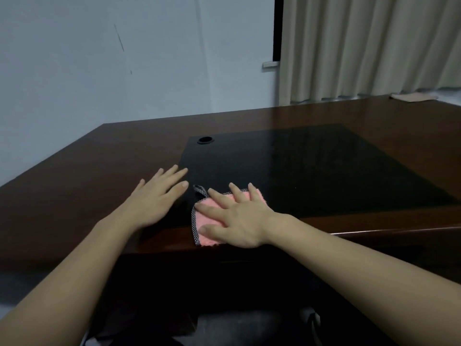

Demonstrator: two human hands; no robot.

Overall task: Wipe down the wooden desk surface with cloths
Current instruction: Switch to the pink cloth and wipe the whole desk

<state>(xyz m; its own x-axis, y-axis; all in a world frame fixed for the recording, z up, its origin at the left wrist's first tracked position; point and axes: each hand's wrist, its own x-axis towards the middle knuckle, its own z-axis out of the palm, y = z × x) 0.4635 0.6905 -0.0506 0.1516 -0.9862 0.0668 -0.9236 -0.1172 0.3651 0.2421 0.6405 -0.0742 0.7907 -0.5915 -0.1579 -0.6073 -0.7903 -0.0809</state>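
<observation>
Pressing flat on a pink cloth (pixel 212 221) with the right hand (pixel 239 218), fingers spread wide and straight, near the front edge of the dark wooden worktop (pixel 99 158), where the cloth lies partly on the black inset panel (pixel 299 166). Resting palm-down just left of the cloth, apart from it, the left hand (pixel 156 198) with fingers straight and holding nothing. Lying far off at the worktop's back right corner, below the beige curtain (pixel 374 46), a second pale cloth (pixel 414 96)
</observation>
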